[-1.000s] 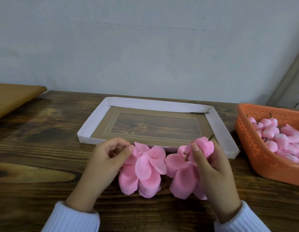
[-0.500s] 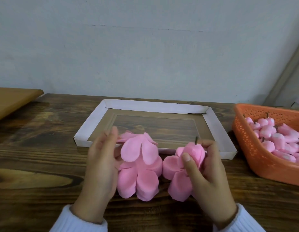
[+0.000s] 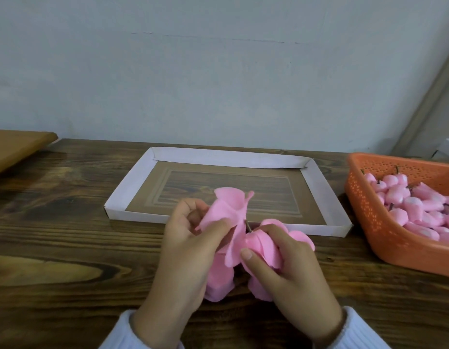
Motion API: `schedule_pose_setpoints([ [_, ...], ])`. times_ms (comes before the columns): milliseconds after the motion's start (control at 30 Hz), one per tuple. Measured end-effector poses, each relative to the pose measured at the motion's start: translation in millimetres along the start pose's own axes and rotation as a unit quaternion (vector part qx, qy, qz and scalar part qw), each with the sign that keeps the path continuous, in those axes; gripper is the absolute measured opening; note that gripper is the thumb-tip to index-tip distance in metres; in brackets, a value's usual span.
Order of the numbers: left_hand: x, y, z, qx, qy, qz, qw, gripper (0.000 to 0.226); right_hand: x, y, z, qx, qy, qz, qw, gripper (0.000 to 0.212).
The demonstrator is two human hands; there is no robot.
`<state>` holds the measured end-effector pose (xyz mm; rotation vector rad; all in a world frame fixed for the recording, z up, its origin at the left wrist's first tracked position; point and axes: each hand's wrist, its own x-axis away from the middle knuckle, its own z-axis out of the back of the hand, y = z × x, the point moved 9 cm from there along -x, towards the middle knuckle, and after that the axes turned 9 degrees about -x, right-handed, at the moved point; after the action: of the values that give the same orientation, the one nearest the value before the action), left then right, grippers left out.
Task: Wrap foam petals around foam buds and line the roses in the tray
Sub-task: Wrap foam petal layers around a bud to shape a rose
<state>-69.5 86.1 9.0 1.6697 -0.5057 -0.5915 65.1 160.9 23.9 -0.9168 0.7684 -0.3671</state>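
My left hand (image 3: 185, 250) pinches a pink foam petal sheet (image 3: 227, 210), lifted and folded upward in front of the tray. My right hand (image 3: 286, 270) grips a pink foam bud (image 3: 262, 244) with petals around it; its short dark stem (image 3: 248, 226) points up-left and touches the lifted sheet. More pink petals (image 3: 218, 280) hang below both hands, partly hidden by my fingers. The shallow white-rimmed cardboard tray (image 3: 316, 187) lies just beyond, with no roses in it.
An orange plastic basket (image 3: 369, 215) at the right holds several pink foam buds (image 3: 414, 205) with stems. A brown board (image 3: 14, 147) sits at the far left edge. The dark wooden table (image 3: 67, 222) meets a pale wall behind.
My left hand has raised and folded its petal sheet and brought it right against the bud's stem. My right hand has shifted left with the bud, so both pieces now meet.
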Motion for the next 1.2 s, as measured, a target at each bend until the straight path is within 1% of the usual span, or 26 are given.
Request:
schedule_pose_setpoints([
  [100, 4, 11, -6, -0.048, -0.03, -0.054, 0.997, 0.017, 0, 3, -1, 0.016, 0.002, -0.006, 1.0, 0.027],
  [200, 10, 29, -10, -0.1, -0.043, -0.148, 0.983, 0.017, 0, 4, -1, 0.016, 0.007, -0.012, 1.0, 0.031],
  [300, 22, 46, -21, -0.101, -0.103, -0.26, 0.955, 0.019, 0, 3, -2, 0.018, 0.005, -0.013, 1.0, 0.038],
  [367, 30, 52, -26, -0.128, -0.138, -0.312, 0.931, 0.033, -1, 2, -1, 0.019, 0.009, -0.012, 1.0, 0.04],
  [400, 32, 55, -27, -0.139, -0.147, -0.333, 0.921, 0.036, -1, 2, -1, 0.016, 0.009, -0.014, 1.0, 0.039],
  [467, 37, 62, -28, -0.166, -0.147, -0.384, 0.897, 0.032, -1, 4, -2, 0.013, 0.009, -0.015, 1.0, 0.031],
  [533, 42, 69, -29, -0.177, -0.134, -0.429, 0.876, 0.022, 0, 4, 1, 0.013, 0.02, -0.013, 1.0, 0.021],
  [567, 44, 71, -29, -0.174, -0.125, -0.445, 0.869, 0.018, 1, 6, 1, 0.009, 0.022, -0.015, 1.0, 0.021],
  [633, 47, 75, -28, -0.165, -0.108, -0.466, 0.862, 0.013, 3, 9, 1, 0.003, 0.024, -0.027, 0.999, 0.035],
  [667, 48, 76, -27, -0.159, -0.099, -0.47, 0.862, 0.011, 3, 11, 1, 0.0, 0.024, -0.042, 0.999, 0.035],
  [700, 47, 77, -25, -0.15, -0.088, -0.464, 0.868, 0.016, 4, 15, 0, 0.001, 0.018, -0.047, 0.999, 0.032],
  [733, 44, 77, -24, -0.137, -0.077, -0.447, 0.881, 0.025, 5, 18, -1, 0.013, 0.011, -0.067, 0.998, 0.029],
  [767, 40, 76, -24, -0.131, -0.068, -0.423, 0.894, 0.034, 4, 17, -1, 0.023, 0.01, -0.064, 0.998, 0.027],
  [800, 36, 73, -25, -0.135, -0.06, -0.396, 0.906, 0.039, 5, 18, 0, 0.001, 0.017, -0.074, 0.997, 0.022],
  [833, 32, 70, -28, -0.146, -0.06, -0.369, 0.916, 0.039, 6, 18, 2, -0.046, 0.025, -0.078, 0.996, 0.012],
  [900, 25, 59, -37, -0.154, -0.089, -0.306, 0.935, 0.037, 10, 16, 6, -0.101, 0.039, -0.094, 0.99, 0.025],
  [933, 22, 53, -42, -0.147, -0.114, -0.275, 0.943, 0.037, 12, 19, 6, -0.105, 0.038, -0.103, 0.988, 0.019],
  [967, 20, 47, -47, -0.135, -0.142, -0.247, 0.949, 0.037, 13, 18, 8, -0.117, 0.054, -0.111, 0.985, 0.011],
  [1033, 20, 35, -55, -0.116, -0.193, -0.21, 0.952, 0.037, 13, 20, 8, -0.128, 0.068, -0.139, 0.98, 0.023],
  [1100, 22, 28, -59, -0.108, -0.219, -0.196, 0.95, 0.034, 10, 23, 3, -0.059, 0.033, -0.155, 0.986, 0.022],
  [1133, 23, 24, -60, -0.106, -0.225, -0.189, 0.95, 0.032, 8, 22, -1, -0.01, 0.009, -0.146, 0.989, 0.025],
  [1167, 24, 20, -60, -0.103, -0.229, -0.177, 0.952, 0.031, 6, 18, 0, 0.006, 0.012, -0.128, 0.992, 0.021],
  [1200, 24, 15, -60, -0.097, -0.232, -0.16, 0.955, 0.03, 5, 14, 2, -0.011, 0.027, -0.104, 0.994, 0.016],
])
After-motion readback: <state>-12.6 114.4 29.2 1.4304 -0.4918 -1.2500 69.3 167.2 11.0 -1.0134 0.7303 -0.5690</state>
